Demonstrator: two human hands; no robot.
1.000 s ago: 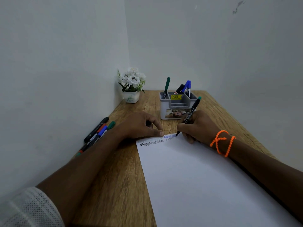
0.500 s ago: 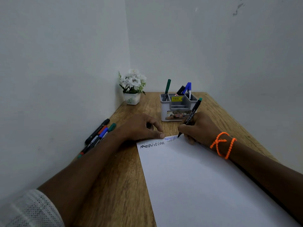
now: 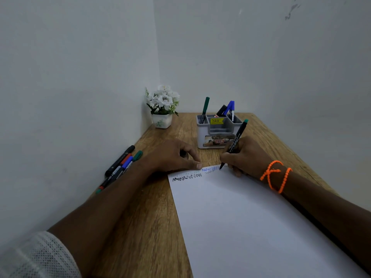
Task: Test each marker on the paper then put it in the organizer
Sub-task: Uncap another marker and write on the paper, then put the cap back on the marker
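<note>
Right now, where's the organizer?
Head view: the organizer stands at the desk's far end, right of the flower pot, just behind the right hand.

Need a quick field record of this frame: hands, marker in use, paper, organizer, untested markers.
right hand: grips green-capped marker, tip on paper
left hand: thumb and fingers pressing down paper's far edge; it seems to hold a small dark object, unclear what
paper: white, black and blue zigzag test marks along far edge
organizer: grey, holds a green, a black and a blue marker
loose markers: a cluster by left wall
flower pot: far left corner
</note>
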